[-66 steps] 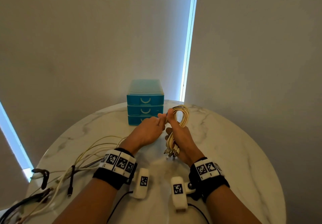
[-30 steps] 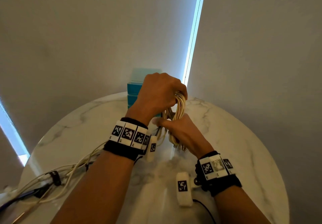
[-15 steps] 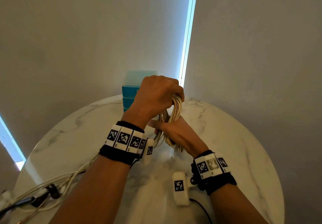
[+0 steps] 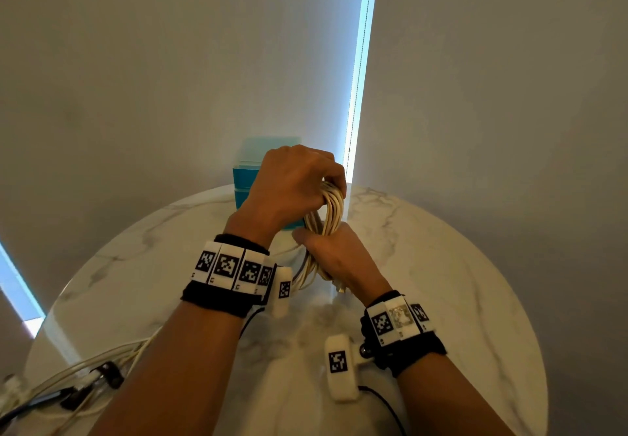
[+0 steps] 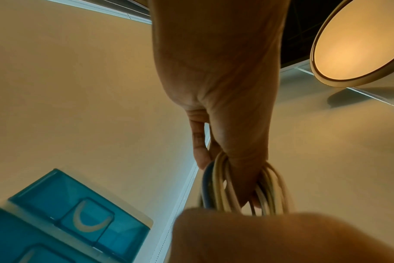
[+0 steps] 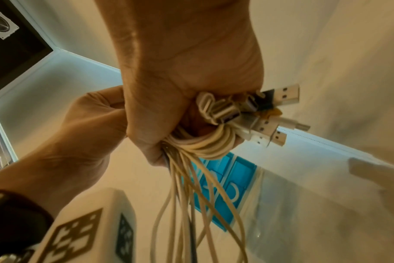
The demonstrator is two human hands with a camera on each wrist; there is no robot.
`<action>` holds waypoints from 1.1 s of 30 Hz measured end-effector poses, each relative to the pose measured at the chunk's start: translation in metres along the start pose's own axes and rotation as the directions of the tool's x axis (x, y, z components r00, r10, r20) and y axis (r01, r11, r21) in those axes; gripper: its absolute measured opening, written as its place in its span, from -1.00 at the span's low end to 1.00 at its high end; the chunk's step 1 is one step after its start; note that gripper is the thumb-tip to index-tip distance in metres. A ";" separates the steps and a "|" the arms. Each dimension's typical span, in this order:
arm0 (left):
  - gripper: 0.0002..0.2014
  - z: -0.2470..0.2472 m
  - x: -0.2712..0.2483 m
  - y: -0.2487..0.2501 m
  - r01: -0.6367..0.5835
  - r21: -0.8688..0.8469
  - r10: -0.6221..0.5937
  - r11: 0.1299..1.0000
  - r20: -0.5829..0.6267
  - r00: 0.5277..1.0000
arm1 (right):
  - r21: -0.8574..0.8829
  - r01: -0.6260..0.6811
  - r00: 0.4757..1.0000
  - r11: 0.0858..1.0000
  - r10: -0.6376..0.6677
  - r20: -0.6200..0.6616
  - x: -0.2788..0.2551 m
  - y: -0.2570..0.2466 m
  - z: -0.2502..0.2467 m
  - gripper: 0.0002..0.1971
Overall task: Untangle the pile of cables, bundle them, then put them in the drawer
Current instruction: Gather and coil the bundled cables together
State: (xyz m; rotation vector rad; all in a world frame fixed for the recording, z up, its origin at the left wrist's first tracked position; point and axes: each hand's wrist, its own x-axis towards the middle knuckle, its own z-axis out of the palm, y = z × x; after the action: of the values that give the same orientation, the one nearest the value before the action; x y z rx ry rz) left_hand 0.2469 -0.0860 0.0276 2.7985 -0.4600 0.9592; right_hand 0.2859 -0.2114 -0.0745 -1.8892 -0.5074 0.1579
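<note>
A bundle of cream cables (image 4: 331,211) is held upright above the marble table (image 4: 458,282). My left hand (image 4: 306,181) curls over the top of the loops, its fingers hooked through them (image 5: 236,186). My right hand (image 4: 334,254) grips the lower part of the bundle, and several USB plugs (image 6: 259,115) stick out of that fist. Loose strands (image 6: 191,204) trail down from it. The teal drawer unit (image 4: 244,177) stands just behind the hands, with its drawers (image 5: 79,213) closed.
More tangled white and black cables (image 4: 85,371) lie at the table's near left edge and run toward the bundle. The round table ends close on the right and at the front. Walls stand right behind the drawer unit.
My left hand has risen from beside the bundle and closed over the top of the loops. The bundle now stands higher. In the last half second nothing much has moved.
</note>
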 end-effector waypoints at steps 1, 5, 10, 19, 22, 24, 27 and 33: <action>-0.85 -0.001 0.000 -0.001 0.001 -0.002 -0.001 1.000 0.001 1.000 | -0.005 0.007 1.000 1.000 -0.007 0.004 0.001 0.001 -0.001 -0.70; -0.87 -0.006 0.000 -0.003 0.004 -0.001 -0.004 1.000 0.016 1.000 | -0.001 0.069 0.993 0.998 -0.069 0.097 -0.002 0.000 -0.006 -0.78; -0.85 -0.005 0.002 0.003 -0.032 -0.001 0.032 0.999 0.000 0.999 | -0.046 0.015 0.981 0.999 -0.006 0.193 -0.003 -0.006 -0.017 -0.63; -0.57 0.003 0.004 0.008 0.007 -0.093 0.000 0.996 0.076 0.997 | 0.050 -0.009 0.999 0.999 0.006 0.054 -0.004 0.001 -0.006 -0.70; -0.48 0.005 -0.002 0.005 0.162 -0.316 -0.105 0.935 0.190 0.976 | 0.341 -0.017 0.998 0.940 0.034 -0.043 -0.004 0.005 -0.005 -0.77; -0.27 0.006 -0.010 0.001 0.328 -0.358 -0.188 0.874 0.374 0.908 | 0.523 -0.007 0.999 0.853 0.034 -0.042 -0.008 0.001 -0.006 -0.75; -0.02 0.009 -0.028 0.001 0.414 -0.136 -0.191 0.900 0.732 0.654 | 0.706 -0.069 0.994 0.705 0.105 -0.007 -0.009 -0.001 -0.013 -0.71; -0.53 0.020 -0.037 -0.004 0.465 -0.175 -0.240 0.868 0.672 0.700 | 0.846 -0.113 0.972 0.522 0.234 -0.015 0.003 0.015 -0.030 -0.63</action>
State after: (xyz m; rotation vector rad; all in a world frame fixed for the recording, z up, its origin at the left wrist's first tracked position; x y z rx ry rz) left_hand 0.2322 -0.0786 -0.0113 2.6608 -0.0985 -0.1711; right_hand 0.3029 -0.2401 -0.0772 -0.9518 -0.0836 0.3462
